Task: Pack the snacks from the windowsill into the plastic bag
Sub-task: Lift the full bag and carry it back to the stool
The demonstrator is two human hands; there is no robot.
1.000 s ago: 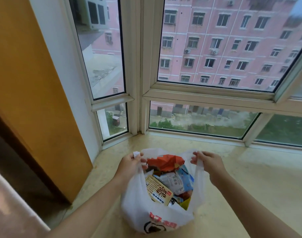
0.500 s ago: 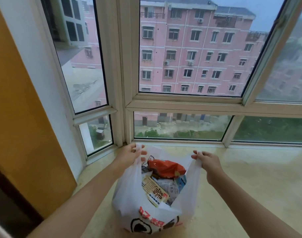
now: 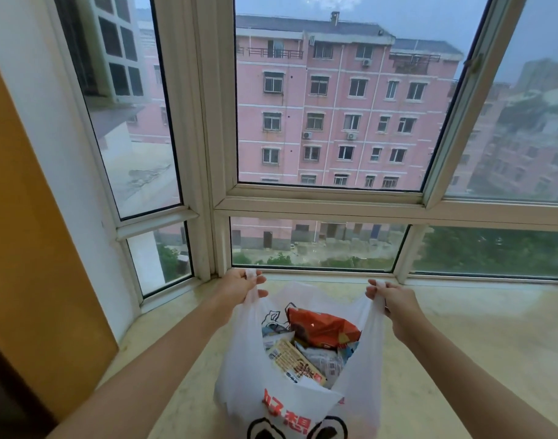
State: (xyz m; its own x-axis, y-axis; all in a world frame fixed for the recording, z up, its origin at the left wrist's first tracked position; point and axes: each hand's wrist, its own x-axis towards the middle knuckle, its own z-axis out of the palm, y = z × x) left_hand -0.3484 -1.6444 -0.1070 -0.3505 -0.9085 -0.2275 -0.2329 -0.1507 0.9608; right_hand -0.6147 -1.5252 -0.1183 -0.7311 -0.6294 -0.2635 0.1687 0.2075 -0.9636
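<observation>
Two hands hold a full plastic bag of snacks open on a windowsill.

The left hand (image 3: 239, 285), at 11 o'clock from the plastic bag (image 3: 290, 391), pinches one handle; the right hand (image 3: 395, 299), at 1 o'clock, pinches the other. Over the last second both hands have risen and drawn apart, pulling the handles taut. An orange packet (image 3: 322, 327) and a yellow packet (image 3: 295, 361) sit inside. The visible windowsill (image 3: 480, 337) carries no loose snacks, so the packing looks finished and the bag ready to lift.
</observation>
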